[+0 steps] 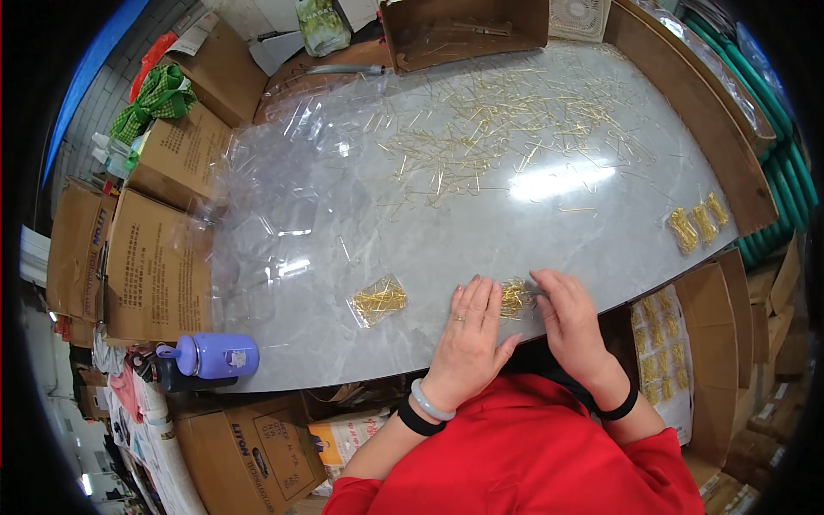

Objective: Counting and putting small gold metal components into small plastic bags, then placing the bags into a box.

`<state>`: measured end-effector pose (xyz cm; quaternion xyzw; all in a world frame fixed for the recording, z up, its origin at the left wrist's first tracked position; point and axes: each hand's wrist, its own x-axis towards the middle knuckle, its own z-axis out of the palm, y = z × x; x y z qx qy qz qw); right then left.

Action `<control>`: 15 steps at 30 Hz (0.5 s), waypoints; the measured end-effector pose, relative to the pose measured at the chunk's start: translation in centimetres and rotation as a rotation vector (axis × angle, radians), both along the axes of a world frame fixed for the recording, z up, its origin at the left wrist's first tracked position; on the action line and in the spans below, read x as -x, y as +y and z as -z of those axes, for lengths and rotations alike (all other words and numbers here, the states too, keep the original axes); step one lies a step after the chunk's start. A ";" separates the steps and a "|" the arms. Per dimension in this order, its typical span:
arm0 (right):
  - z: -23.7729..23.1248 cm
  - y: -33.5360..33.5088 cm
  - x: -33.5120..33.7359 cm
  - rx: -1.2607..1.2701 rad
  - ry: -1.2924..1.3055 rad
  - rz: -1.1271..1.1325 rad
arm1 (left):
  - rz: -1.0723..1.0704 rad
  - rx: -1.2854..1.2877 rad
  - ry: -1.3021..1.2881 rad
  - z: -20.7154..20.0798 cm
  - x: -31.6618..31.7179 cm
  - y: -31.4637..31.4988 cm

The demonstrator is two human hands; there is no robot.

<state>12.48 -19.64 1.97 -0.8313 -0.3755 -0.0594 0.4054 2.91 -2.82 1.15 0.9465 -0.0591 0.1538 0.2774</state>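
A small heap of gold wire hooks lies on the grey tabletop near its front edge, between my two hands. My left hand rests flat to the left of the heap, fingers stretched out and side by side. On the other side, my right hand curves with extended fingers, its tips close to the hooks. I cannot tell whether clear film lies around this heap. To the left is a clear plastic bag filled with similar gold hooks.
Many loose gold hooks spread over the table's far half. Clear plastic bags pile up at the left, beside cardboard boxes and a purple bottle. Three hook bundles lie by the right edge, near a brown wooden rim.
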 end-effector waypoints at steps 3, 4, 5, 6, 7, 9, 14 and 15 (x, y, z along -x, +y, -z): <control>0.2 1.0 1.3 -0.081 0.063 -0.082 | -0.011 -0.051 -0.027 0.7 -0.2 -0.2; 0.1 1.0 1.3 -0.081 0.064 -0.080 | -0.009 -0.050 -0.026 0.9 -0.2 -0.1; -0.2 1.0 1.3 -0.130 0.220 -0.107 | -0.021 -0.058 -0.037 1.1 -0.2 0.0; -0.5 0.9 1.2 -0.179 0.375 -0.133 | -0.033 -0.066 -0.049 1.2 -0.3 0.0; -1.1 0.6 0.8 -0.158 0.368 -0.127 | -0.030 -0.069 -0.051 1.1 -0.3 0.0; -2.1 -0.3 -0.9 0.032 0.142 -0.184 | -0.015 -0.070 -0.029 1.0 -0.2 0.2; -0.7 -0.3 -3.4 0.234 -0.063 -0.344 | 0.019 -0.073 -0.040 0.9 -0.2 0.2; -0.7 -0.5 -3.4 0.233 -0.066 -0.337 | 0.026 -0.080 -0.050 0.8 -0.2 0.2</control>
